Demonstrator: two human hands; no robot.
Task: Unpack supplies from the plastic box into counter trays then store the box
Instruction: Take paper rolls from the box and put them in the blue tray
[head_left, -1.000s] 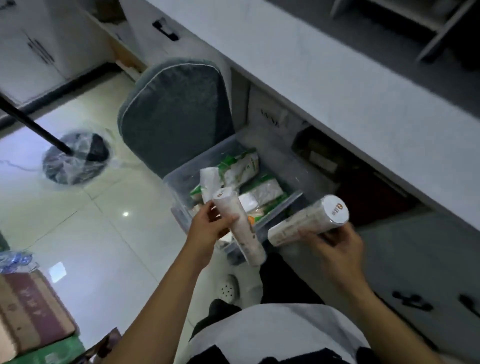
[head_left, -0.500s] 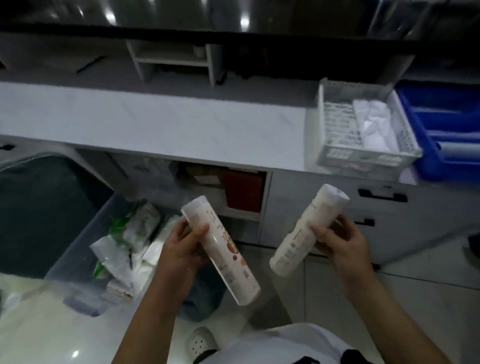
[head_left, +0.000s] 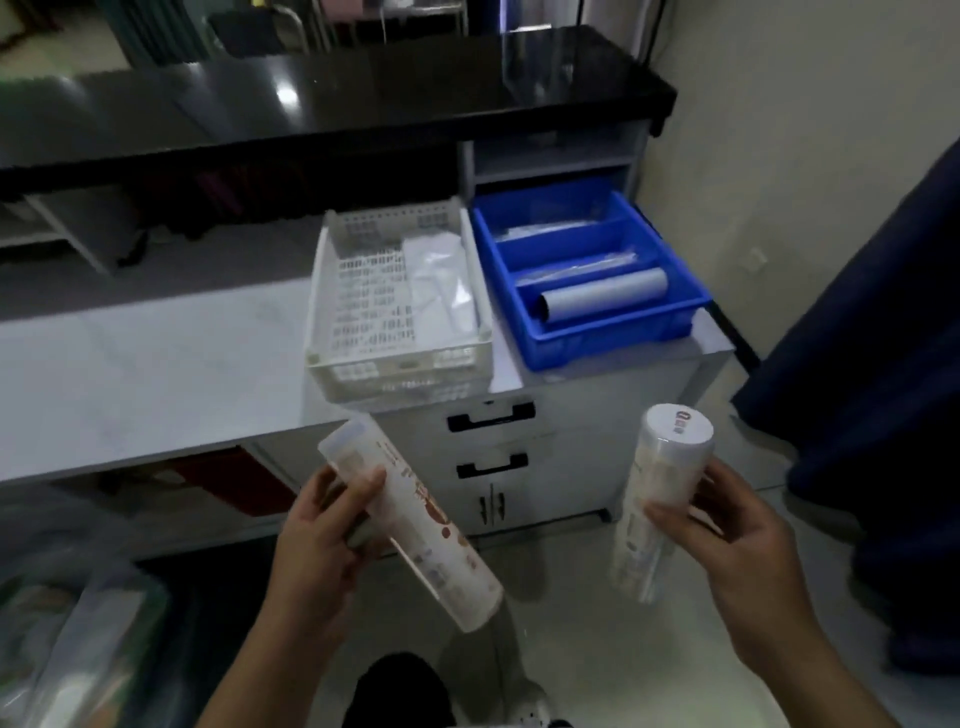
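My left hand (head_left: 322, 540) grips a long white wrapped tube of paper cups (head_left: 415, 525), tilted with its far end up-left. My right hand (head_left: 727, 540) holds a second white tube of cups (head_left: 660, 493), nearly upright. Both are held in front of the counter's drawers. On the counter (head_left: 156, 374) stand a white slotted tray (head_left: 337, 291) holding white plastic packets and a blue divided tray (head_left: 623, 332) with a grey roll in its front compartment. The clear plastic box (head_left: 88, 639) sits on the floor at the lower left, blurred, with packets inside.
A grey drawer cabinet (head_left: 561, 467) with black handles stands under the trays. A black raised ledge (head_left: 363, 98) runs behind the counter. A dark blue curtain or chair (head_left: 872, 364) fills the right side. Pale tiled floor lies below my hands.
My view has swung right from the box on the floor to the counter trays. Both hands carry the tubes along, and the right tube has turned more upright.
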